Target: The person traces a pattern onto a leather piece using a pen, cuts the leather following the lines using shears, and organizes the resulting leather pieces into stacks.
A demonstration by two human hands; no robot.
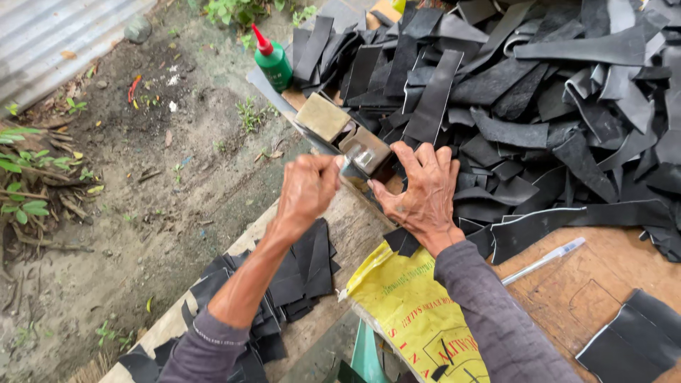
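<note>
Black rubber piece (402, 241) lies flat near the bench (610, 273) edge, under the heel of the right hand (420, 193), whose fingers spread against a small metal-and-wood tool (362, 157). Left hand (308, 186) is curled in a fist, gripping the tool's near end. Piled black strips (539, 92) crowd the right side; bare ground (163, 177) opens left.

Place type: open-air makeshift workshop for cutting sheet material.
Work surface: rough wooden counter (603, 273), worn and marked.
Stock: large heap of black rubber-like strips (539, 99); stack of cut black pieces (291, 280).
Supplies: green glue bottle (272, 60), pen (543, 261), yellow sack (411, 312).
Surroundings: bare dirt ground (142, 206), weeds, corrugated metal sheet (50, 39).
</note>
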